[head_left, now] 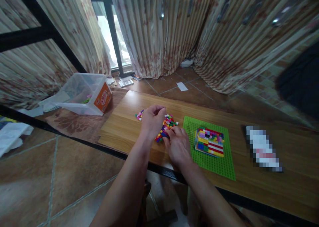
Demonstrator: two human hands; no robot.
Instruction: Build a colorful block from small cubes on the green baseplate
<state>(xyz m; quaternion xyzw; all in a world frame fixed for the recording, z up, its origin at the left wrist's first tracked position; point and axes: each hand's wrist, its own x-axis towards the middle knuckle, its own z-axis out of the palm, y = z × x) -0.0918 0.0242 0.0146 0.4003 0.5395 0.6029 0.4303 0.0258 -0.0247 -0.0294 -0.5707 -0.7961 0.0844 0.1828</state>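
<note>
Striped beige curtains [161,37] with reddish blotches hang behind a brown tiled floor [32,170], where a white sheet of paper [182,86] lies beyond the bench. Across the foreground runs a long wood-grained bench [119,127] with a black front edge. At its left end, on a brown leaf-patterned cloth [74,125], stands a clear plastic bin [82,109] bearing an orange label [102,98]; some green and pink contents show through its wall. Near the middle of the bench lies a loose heap of small multicoloured plastic bricks [169,121], partly covered by the two hands, with a smaller cluster of bricks [139,115] showing just left of the left hand. Both hands are bare. The left hand [151,120] is over the heap, its fingers curled in toward the thumb; whether a brick is held between them cannot be told. The right hand [178,144] is at the near right side of the heap, fingers bent down among the bricks; any grasp is hidden. Just beside the right hand lies a flat green studded baseplate [216,169], carrying a roughly rectangular block of assembled multicoloured bricks [209,142], with red and white stripes along part of its top. Farther right, a dark-edged oblong object [264,150] rests on the bench, its surface obscured by pixelation.
</note>
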